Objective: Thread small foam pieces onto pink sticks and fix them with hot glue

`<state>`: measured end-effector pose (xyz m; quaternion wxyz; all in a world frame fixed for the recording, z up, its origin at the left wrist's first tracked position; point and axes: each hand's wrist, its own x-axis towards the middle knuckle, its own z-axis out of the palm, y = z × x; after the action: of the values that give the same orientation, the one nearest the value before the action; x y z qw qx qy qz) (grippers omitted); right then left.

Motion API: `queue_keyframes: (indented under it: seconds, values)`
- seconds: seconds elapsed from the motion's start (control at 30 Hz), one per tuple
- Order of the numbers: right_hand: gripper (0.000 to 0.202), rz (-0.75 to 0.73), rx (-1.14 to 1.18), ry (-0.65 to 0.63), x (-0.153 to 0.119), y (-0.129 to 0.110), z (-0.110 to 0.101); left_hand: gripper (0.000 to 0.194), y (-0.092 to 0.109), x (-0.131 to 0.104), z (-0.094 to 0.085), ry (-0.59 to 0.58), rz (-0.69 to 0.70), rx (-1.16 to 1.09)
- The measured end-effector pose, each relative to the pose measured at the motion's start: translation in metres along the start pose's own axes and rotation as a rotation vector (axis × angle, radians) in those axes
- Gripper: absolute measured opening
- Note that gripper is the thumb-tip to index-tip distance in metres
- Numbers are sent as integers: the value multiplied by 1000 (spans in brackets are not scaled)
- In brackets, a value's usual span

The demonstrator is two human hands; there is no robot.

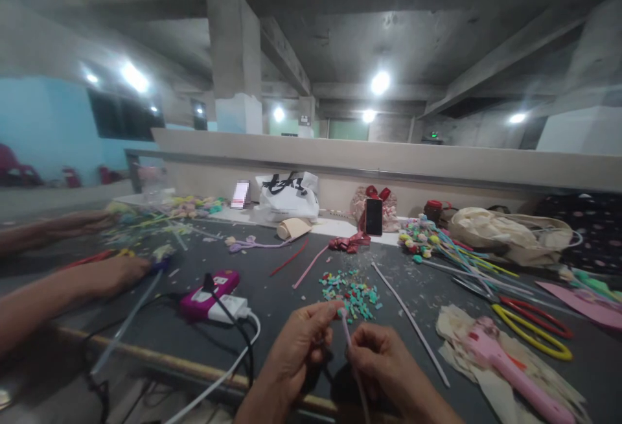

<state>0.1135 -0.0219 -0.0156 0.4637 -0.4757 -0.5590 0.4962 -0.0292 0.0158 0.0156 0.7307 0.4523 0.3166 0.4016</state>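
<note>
Grip, both hands: engaged. Left hand (304,336) pinches the pale lilac stem (346,329) near its upper end; right hand (386,358) pinches the same stem a little lower, fingers curled in. Stem sits between the two hands, by the near edge of the bench (284,297), on the near side of a loose pile of teal bits (357,294). Its lower end runs down past the right hand to the bottom of the view

Possible trouble, as judged from the layout: the pinches are narrow and the stem thin, so a slack right grip could let it twist or slip. Pressing both pinches toward each other might kink the short stretch between them. The bits lie loose just beyond the left fingertips; a brush of the knuckles could scatter them. A sweep of the right forearm could catch the second lilac stem (412,323), which lies near that hand. The pink glue gun (512,372) rests farther right on crumpled wrapping (451,330); if hot, it would be a hazard to a stray elbow. Whether it is hot, cannot tell

Look of the held stem: slender, pale lilac, gently bowed, apparently flexible. A teal speck shows by its upper tip; cannot tell whether attached or lying behind. Surface texture too blurred to read
</note>
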Motion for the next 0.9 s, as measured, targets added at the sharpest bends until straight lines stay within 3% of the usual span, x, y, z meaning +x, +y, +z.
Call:
queue_keyframes:
  seconds: [0.5,0.9]
  values:
    - [13,45,-3,-36,-3,-3,7,28,-17,10,-9,-55,-39,-29]
    - [19,43,57,-40,-1,4,6,33,-11,6,-2,42,-61,-10]
